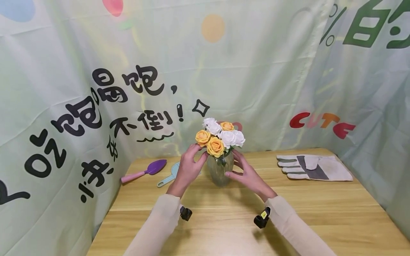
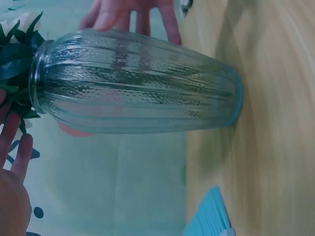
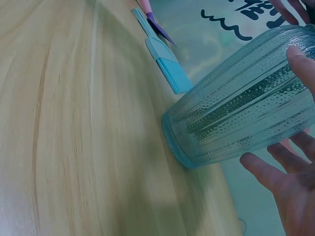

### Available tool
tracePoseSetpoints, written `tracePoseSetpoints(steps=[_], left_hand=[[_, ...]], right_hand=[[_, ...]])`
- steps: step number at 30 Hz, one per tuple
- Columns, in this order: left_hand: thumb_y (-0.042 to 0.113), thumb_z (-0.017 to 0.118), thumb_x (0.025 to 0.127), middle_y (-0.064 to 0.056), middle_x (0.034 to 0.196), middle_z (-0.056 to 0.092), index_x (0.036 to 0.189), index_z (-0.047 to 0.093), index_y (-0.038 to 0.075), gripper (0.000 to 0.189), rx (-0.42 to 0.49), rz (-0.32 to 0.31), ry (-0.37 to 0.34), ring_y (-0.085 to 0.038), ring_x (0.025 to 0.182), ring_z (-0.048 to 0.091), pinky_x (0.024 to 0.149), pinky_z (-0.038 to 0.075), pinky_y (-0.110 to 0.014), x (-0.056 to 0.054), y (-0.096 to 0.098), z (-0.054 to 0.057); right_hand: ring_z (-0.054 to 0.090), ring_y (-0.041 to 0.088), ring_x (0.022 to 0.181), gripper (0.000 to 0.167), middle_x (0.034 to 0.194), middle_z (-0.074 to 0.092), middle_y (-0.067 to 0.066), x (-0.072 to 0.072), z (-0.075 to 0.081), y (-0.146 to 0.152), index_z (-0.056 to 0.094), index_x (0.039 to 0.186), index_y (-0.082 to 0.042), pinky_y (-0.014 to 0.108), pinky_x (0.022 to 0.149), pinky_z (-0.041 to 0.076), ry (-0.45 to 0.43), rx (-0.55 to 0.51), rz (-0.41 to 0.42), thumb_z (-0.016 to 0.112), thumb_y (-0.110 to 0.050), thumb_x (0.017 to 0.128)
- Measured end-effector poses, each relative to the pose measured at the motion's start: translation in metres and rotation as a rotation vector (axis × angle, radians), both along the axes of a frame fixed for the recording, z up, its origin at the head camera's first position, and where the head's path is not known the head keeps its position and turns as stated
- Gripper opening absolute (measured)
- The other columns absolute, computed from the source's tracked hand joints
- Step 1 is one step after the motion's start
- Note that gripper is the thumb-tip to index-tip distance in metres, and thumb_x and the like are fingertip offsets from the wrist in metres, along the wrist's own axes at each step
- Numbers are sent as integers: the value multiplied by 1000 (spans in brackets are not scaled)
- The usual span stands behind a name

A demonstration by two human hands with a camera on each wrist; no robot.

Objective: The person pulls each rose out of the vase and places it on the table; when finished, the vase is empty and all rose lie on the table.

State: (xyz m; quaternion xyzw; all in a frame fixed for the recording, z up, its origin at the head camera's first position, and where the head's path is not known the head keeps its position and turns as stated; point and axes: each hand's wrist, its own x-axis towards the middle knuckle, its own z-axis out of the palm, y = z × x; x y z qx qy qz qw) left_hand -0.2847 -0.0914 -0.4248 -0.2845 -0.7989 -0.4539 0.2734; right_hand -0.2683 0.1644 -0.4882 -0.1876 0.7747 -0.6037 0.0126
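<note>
A ribbed clear glass vase stands on the wooden table, with white and orange roses in its mouth. My left hand is at the left of the bouquet; in the left wrist view its fingers reach the green leaves below the blooms. To the vase's right is my right hand, its thumb in front near the glass and its other fingers spread beside and behind. The right wrist view shows the thumb over the vase's side; firm contact cannot be made out.
Left of the vase lie a purple trowel with a pink handle and a light blue brush-like tool. A grey and white work glove lies at the right. Printed curtains hang behind the table.
</note>
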Motion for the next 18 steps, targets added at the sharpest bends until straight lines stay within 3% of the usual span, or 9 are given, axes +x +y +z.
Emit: tracePoseSetpoints(steps=[9, 14, 18], left_hand=[[-2, 74, 100, -19, 113, 78, 111, 73, -3, 11, 245, 22, 33, -35, 107, 78, 100, 67, -42, -2, 10, 24], [-2, 77, 99, -18, 125, 73, 120, 70, -4, 22, 329, 13, 48, -34, 108, 74, 96, 68, -40, -1, 13, 38], [-1, 77, 99, -15, 132, 71, 128, 68, 0, 30, 333, 45, 48, -31, 108, 72, 91, 69, -40, -1, 14, 44]], right_hand=[[37, 54, 157, 94, 179, 24, 21, -3, -2, -5, 18, 175, -27, 65, 119, 52, 8, 7, -12, 78, -19, 103], [38, 54, 156, 94, 178, 25, 21, -4, -3, -4, 19, 175, -27, 64, 119, 52, 2, 16, -15, 79, -19, 103], [38, 53, 157, 93, 178, 26, 20, -4, -3, -5, 19, 175, -28, 63, 119, 52, 3, 22, -19, 78, -20, 103]])
